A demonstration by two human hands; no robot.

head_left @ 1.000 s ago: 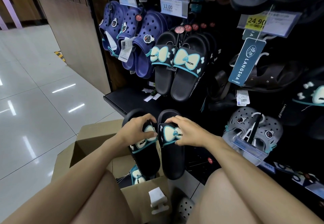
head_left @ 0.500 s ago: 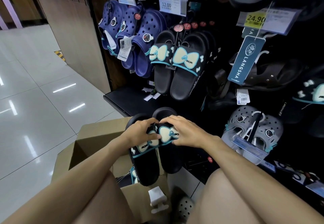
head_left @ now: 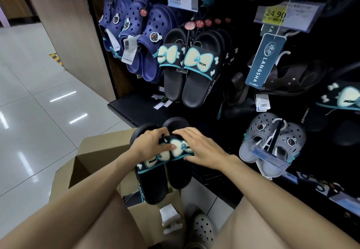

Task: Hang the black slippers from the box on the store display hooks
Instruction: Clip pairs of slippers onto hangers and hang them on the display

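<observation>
I hold a pair of black slippers with pale bow straps above the open cardboard box. My left hand grips the strap of the left slipper. My right hand curls over the strap of the right slipper, which overlaps the left one. Both slippers hang toe down. On the display hook above, several matching black slippers hang in a row. What lies deep inside the box is mostly hidden by the slippers.
Navy clogs hang left of the black slippers. Grey clogs and dark sandals hang to the right. A black shelf edge juts out behind the box. A white plastic clip sits on the box's near flap. Tiled floor lies left.
The two slippers came closer together and now overlap at the straps. Both hands moved inward and slightly up with them.
</observation>
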